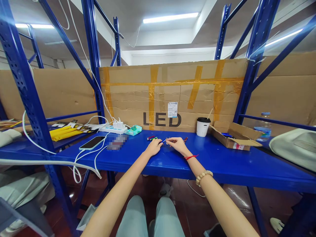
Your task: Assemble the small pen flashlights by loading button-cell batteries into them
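A slim blue pen-like piece [163, 141] spans the gap between my two hands just above the blue tabletop. My left hand [153, 147] rests low over the table with its fingers closed on one end of that piece. From the other side, my right hand [177, 145] pinches its opposite end between thumb and fingertips. Small red and green pen-like pieces [151, 138] lie right behind my left hand. Beside my right hand is a dark red piece [185, 140], partly hidden. More small bits lie between the hands, too small to make out.
An open cardboard box [238, 144] with blue pieces stands right of a lidded paper cup [202, 127]. On the left are a phone [92, 143], white cables, a power strip [115, 128] and a green packet [134, 130]. A cardboard wall [128, 98] closes the back.
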The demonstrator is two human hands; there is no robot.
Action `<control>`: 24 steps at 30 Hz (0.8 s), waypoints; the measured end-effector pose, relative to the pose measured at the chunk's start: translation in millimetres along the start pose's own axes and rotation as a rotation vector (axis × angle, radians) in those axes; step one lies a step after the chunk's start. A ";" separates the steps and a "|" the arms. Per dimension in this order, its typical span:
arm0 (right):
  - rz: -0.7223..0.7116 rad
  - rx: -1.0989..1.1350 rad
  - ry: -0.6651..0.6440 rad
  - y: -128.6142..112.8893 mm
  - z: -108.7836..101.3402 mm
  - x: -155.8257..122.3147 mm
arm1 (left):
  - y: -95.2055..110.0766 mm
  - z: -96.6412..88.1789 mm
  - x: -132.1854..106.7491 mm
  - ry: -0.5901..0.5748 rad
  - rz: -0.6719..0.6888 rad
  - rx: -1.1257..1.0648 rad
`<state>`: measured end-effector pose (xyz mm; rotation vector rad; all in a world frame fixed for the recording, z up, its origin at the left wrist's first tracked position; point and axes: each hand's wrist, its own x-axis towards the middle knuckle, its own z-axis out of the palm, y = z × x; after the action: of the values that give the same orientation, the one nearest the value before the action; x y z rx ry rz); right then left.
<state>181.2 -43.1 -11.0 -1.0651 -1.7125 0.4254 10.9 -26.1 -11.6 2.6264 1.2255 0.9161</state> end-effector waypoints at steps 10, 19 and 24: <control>0.031 -0.029 -0.030 1.1 4.0 -0.9 | -0.8 0.0 -1.9 -0.006 -0.001 0.000; 0.035 -0.141 0.004 2.0 3.0 -0.1 | -0.7 0.2 -1.6 0.007 -0.039 -0.012; 0.099 -0.300 0.145 11.8 -5.6 -0.5 | -2.2 -1.1 -1.7 0.052 -0.127 -0.023</control>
<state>191.5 -38.2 -17.4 -1.3669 -1.6304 0.1494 8.0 -26.0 -12.2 2.4888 1.3669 0.9762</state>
